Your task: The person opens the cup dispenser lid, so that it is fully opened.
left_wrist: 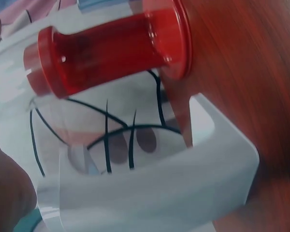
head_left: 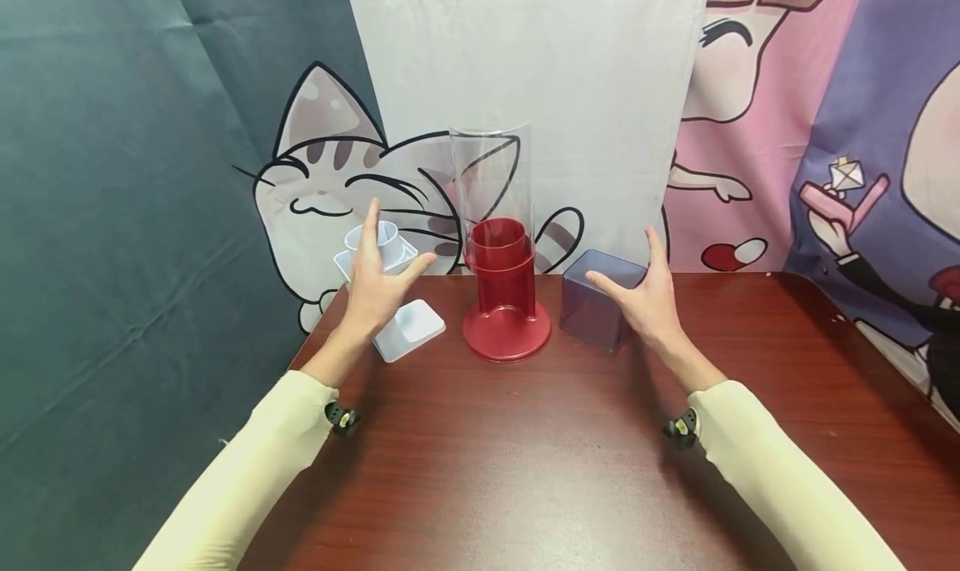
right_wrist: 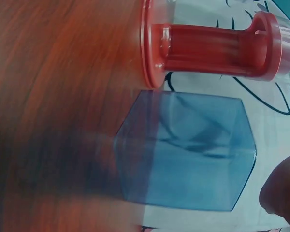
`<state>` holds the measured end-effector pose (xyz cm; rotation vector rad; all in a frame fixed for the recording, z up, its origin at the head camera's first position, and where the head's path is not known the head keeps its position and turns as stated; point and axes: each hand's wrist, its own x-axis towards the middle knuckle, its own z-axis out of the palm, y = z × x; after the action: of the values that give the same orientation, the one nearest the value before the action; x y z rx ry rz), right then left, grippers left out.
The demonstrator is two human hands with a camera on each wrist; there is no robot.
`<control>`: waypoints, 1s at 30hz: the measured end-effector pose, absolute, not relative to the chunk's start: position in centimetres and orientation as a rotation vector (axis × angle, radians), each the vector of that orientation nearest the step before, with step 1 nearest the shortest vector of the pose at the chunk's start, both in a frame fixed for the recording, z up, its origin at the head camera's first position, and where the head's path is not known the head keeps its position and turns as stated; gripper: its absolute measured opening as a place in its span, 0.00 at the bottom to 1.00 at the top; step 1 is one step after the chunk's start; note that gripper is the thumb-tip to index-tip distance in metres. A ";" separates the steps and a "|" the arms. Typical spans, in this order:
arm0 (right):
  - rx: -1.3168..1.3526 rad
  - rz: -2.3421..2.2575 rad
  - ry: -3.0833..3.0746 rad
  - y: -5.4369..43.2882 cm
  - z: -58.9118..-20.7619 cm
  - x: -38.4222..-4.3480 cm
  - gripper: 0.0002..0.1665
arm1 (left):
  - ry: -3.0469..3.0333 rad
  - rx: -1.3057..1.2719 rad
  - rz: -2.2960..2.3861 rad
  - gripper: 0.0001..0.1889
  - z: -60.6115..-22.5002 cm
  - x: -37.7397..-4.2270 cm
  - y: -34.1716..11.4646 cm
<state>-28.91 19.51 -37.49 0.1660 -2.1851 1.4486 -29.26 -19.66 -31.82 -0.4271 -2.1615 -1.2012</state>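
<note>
- Left hand [head_left: 373, 289], fingers apart, partly hides white stand [head_left: 412, 328]
- Right hand [head_left: 649, 298], likewise spread, overlaps blue box [head_left: 592, 311]
- Clear tube [head_left: 491, 175] above red stand [head_left: 506, 336]: faint rim

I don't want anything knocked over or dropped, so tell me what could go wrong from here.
The tall clear tube rises well above the red stand, so a sideways bump might tip it. The white stand is near the left edge of the table, so the left hand could push it off. The see-through box looks smooth-sided, so it may slip if the right hand grips it loosely.
</note>
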 end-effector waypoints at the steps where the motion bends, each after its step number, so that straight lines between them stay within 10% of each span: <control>1: 0.176 1.447 -2.185 19.2 -37.3 -29.0 0.69 | -2.167 -0.440 -1.192 0.58 -31.9 -29.3 -19.3; 30: 0.495 1.825 -2.399 11.5 -35.7 -33.5 0.60 | -2.324 -0.485 -1.747 0.52 -35.6 -32.7 -12.7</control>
<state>-33.54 11.47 -35.71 0.4950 -2.3995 1.8249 -32.70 -12.74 -35.56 -0.4852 -2.3242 -1.7466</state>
